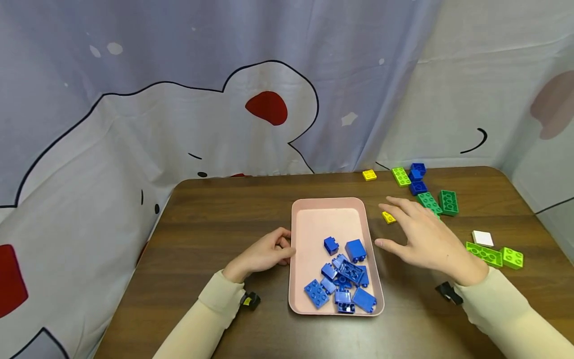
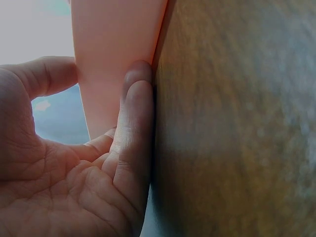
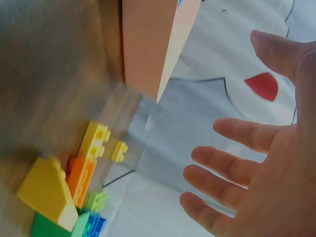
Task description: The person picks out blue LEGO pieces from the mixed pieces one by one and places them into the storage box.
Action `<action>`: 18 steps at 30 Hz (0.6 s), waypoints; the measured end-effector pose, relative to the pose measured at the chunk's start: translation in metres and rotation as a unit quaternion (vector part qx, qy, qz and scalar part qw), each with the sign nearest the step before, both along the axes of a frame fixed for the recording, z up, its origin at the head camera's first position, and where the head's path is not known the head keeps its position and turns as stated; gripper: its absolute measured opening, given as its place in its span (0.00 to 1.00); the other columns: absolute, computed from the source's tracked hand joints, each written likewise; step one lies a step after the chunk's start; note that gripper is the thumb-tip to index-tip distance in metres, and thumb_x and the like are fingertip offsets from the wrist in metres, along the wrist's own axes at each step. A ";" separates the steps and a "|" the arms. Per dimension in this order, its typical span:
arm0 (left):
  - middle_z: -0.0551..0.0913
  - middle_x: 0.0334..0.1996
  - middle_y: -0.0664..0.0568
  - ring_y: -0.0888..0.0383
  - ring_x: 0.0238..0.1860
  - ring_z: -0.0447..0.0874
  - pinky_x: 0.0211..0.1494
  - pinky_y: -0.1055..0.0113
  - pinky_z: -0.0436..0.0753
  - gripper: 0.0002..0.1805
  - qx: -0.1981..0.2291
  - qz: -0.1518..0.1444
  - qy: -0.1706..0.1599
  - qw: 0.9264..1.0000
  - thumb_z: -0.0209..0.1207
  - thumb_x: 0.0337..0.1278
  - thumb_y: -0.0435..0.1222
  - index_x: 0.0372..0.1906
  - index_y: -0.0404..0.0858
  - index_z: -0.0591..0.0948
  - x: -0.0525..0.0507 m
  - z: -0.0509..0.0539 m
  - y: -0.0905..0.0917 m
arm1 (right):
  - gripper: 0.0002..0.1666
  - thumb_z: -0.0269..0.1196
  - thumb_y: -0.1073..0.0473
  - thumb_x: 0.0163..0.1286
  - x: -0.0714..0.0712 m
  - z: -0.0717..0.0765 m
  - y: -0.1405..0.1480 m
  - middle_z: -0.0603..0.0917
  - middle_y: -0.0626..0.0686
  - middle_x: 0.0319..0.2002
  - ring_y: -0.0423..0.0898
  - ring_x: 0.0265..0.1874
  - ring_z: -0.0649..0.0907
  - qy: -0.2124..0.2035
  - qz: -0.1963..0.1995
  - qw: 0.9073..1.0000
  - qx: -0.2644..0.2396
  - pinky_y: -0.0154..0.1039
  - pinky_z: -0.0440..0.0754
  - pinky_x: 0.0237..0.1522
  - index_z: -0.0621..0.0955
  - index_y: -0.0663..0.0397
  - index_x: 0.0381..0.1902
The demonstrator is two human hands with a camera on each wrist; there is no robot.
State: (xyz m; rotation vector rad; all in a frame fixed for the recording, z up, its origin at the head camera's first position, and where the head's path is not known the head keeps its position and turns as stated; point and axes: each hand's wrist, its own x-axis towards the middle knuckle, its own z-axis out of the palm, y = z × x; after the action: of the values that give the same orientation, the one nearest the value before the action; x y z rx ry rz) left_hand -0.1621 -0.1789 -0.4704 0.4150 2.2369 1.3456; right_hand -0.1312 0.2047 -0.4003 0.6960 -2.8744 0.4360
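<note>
A pink tray (image 1: 329, 214) lies on the table with several blue building bricks (image 1: 351, 271) in its nearer half. At the tray's left side, the left hand (image 1: 264, 252) holds its edge. The left wrist view shows the thumb (image 2: 54, 76) at the tray's rim and fingers against the outer wall near the tabletop. The right hand (image 1: 426, 239) hovers right of the tray, fingers spread and holding nothing. Below it is a small yellow brick (image 1: 388, 217). In the right wrist view, an orange brick (image 3: 79, 180) and a larger yellow brick (image 3: 47, 190) also show.
Green bricks (image 1: 449, 202), dark blue bricks (image 1: 418, 187) and a lime brick (image 1: 401, 176) lie at the table's back right. Another yellow brick (image 1: 369, 175) sits by the far edge. Nearer right are a white brick (image 1: 482, 238) and lime bricks (image 1: 512, 258). A printed curtain (image 1: 179, 134) hangs behind.
</note>
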 end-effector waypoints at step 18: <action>0.83 0.37 0.44 0.56 0.36 0.86 0.45 0.58 0.90 0.25 0.006 -0.003 0.002 1.000 0.60 0.70 0.38 0.65 0.30 0.72 0.000 -0.001 -0.001 | 0.50 0.66 0.32 0.67 -0.074 0.001 0.040 0.72 0.71 0.69 0.70 0.65 0.74 -0.036 -0.061 0.997 0.025 0.70 0.72 0.65 0.73 0.65 0.71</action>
State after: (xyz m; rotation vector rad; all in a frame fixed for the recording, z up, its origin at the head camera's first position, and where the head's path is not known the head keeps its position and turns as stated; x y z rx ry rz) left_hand -0.1620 -0.1796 -0.4714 0.4294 2.2299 1.3564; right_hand -0.2048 0.2442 -0.3993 0.5171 -2.9838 0.3813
